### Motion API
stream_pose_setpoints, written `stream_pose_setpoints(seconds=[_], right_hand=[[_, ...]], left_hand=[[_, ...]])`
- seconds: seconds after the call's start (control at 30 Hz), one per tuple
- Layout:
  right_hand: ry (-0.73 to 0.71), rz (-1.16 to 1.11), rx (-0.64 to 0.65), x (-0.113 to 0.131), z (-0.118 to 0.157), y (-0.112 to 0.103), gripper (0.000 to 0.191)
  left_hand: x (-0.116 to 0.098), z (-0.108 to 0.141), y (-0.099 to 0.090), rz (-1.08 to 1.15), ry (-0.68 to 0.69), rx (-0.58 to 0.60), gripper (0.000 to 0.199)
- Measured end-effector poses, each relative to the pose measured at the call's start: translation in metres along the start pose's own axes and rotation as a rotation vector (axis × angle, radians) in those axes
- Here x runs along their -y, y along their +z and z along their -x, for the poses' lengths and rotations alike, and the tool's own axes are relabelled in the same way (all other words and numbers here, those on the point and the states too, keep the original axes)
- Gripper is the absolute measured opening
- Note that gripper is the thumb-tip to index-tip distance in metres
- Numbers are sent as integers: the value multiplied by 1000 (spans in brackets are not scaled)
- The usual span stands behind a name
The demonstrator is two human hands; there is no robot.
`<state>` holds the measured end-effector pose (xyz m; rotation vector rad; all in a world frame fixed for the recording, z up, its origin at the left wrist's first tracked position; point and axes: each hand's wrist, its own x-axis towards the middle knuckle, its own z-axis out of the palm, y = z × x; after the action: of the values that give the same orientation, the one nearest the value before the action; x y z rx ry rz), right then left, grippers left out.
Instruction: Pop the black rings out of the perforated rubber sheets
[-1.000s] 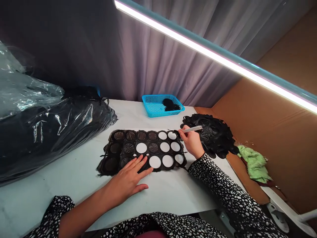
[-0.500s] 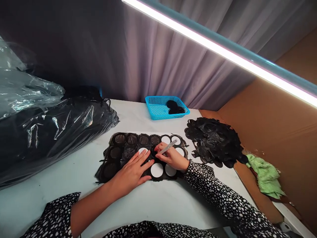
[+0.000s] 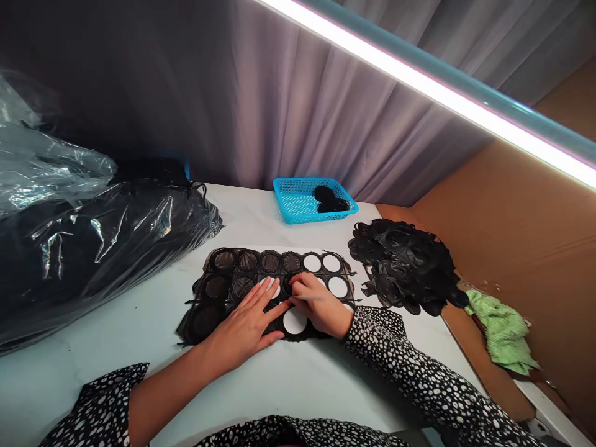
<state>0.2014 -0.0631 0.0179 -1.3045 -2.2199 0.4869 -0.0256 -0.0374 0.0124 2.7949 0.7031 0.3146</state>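
A black sheet (image 3: pixel 218 287) with rows of round rings lies on the white table; several rings on its right side show white inside, others are dark. My left hand (image 3: pixel 249 320) rests flat on the sheet's middle with its fingers spread, touching a white circle. Beside it, my right hand (image 3: pixel 321 304) is closed round a thin silvery tool (image 3: pixel 310 298), blurred by motion, with its fingertips at a dark ring in the middle row. The tool's tip is hidden.
Behind the sheet stands a blue basket (image 3: pixel 298 214) with black pieces inside. A heap of black discs (image 3: pixel 405 264) lies to the right, near a green cloth (image 3: pixel 503 329). Large plastic bags (image 3: pixel 107 242) fill the left side. A bright tube lamp (image 3: pixel 419 81) hangs overhead.
The tool in my right hand has swung down from a raised slant to nearly level, and that hand has turned slightly. My left hand has barely moved.
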Motion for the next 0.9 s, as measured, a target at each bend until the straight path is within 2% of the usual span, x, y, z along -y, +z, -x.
stream_pose_setpoints(seconds=[0.1, 0.17, 0.23, 0.3, 0.33, 0.4, 0.47, 0.53, 0.67, 0.77, 0.9], right_hand=[[-57, 184, -21, 4, 4, 11, 10], [10, 183, -99, -4, 1, 8, 13], [195, 121, -225, -21, -5, -11, 17], [403, 73, -351, -43, -11, -41, 23], [458, 72, -399, -53, -14, -57, 26], [488, 100, -462, -67, -21, -82, 27], [433, 127, -461, -72, -28, -90, 24], [305, 137, -384, -69, -38, -79, 19], [46, 46, -160, -55, -53, -34, 11], [20, -140, -76, -54, -55, -16, 8], [55, -310, -45, -58, -52, -15, 11]], left_hand=[[0, 0, 0, -7, -12, 19, 55], [0, 0, 0, -20, -17, 25, 53], [-1, 2, -1, -31, -23, 18, 51], [-2, 3, -2, -31, -28, 6, 51], [-2, 3, -3, -28, -28, 5, 51], [-3, -1, -6, -29, -36, 9, 51], [-1, -11, -8, -48, -58, 1, 52], [4, -24, -8, -81, -84, -35, 55], [19, -44, 1, -116, -89, -78, 58], [27, -43, 8, -106, -95, -65, 60], [29, -35, 7, -108, -105, -36, 58]])
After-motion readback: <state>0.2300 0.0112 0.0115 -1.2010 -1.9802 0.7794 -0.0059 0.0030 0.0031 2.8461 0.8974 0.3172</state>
